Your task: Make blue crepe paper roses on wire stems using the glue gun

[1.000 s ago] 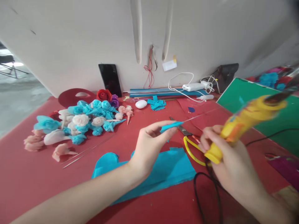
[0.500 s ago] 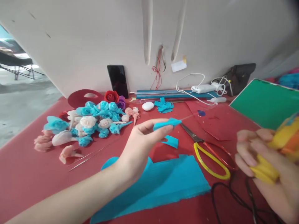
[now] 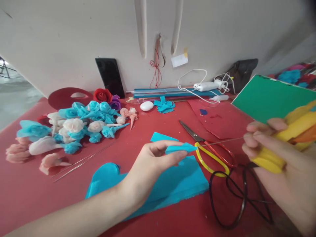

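Note:
My left hand (image 3: 148,168) pinches a folded piece of blue crepe paper (image 3: 180,148) between thumb and fingers. A thin wire (image 3: 222,142) runs from the paper's tip across to my right hand (image 3: 293,191). That hand is wrapped round a yellow and orange glue gun (image 3: 269,161), its fingertips also closed at the wire's end. Under my left hand lies a larger blue crepe sheet (image 3: 172,184), with a small cut blue piece (image 3: 163,136) just behind. Scissors (image 3: 212,168) with a yellow and a red handle lie half open between my hands.
A pile of blue, white and pink paper flowers (image 3: 74,125) covers the table's left. Farther back are a leaning phone (image 3: 110,77), a white egg-shaped piece (image 3: 146,106), blue strips (image 3: 164,106) and a power strip (image 3: 206,86). A black cord (image 3: 245,184) loops near my right hand; a green board (image 3: 274,98) stands behind.
The view has shifted right. My left hand with the blue paper sits lower and nearer the scissors. The wire now visibly spans to my right fingertips; the glue gun stays in that hand.

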A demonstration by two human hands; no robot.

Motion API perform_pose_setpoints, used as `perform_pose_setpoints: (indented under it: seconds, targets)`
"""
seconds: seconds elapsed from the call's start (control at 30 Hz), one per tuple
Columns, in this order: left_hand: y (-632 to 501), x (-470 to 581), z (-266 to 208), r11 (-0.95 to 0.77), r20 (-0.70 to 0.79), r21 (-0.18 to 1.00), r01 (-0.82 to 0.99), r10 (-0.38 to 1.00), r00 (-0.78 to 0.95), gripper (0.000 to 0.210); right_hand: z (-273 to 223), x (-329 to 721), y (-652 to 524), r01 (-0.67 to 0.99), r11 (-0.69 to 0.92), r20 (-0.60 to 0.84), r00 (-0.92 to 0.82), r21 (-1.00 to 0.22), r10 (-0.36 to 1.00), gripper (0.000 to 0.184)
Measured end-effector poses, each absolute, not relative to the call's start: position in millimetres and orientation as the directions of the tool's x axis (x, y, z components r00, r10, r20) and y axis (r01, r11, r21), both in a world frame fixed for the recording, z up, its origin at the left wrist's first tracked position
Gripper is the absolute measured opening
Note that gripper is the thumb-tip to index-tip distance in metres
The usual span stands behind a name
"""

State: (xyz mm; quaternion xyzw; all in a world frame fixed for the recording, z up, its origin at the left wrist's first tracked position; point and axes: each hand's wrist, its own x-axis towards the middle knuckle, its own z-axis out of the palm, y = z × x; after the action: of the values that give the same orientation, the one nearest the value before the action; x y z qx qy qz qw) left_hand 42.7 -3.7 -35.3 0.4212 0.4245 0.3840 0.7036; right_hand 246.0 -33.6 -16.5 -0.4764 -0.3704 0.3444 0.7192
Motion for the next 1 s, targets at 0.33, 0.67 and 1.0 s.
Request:
perform_pose_setpoints:
  seconds: [0.33, 0.67, 1.0]
  targets:
    - [-2, 42, -34, 0.322, -0.233, 0.922, -0.213, 0.904, 0.359, 0.003, -20, 245, -30, -0.141, 0.281, 0.186, 0.468, -0.949, 0.864, 0.034]
    - [-2, 41, -35, 0.308, -0.233, 0.929, -0.205, 0.917, 0.322, 0.009, -18, 243, -30, -0.09, 0.264, 0.184, 0.506, -0.96, 0.843, 0.034]
    - [22, 24, -25, -0.18, 0.184, 0.983, -0.042, 0.978, 0.097, 0.007, -17, 246, -14, 0.113, 0.294, 0.309, 0.518, -0.949, 0.798, 0.029]
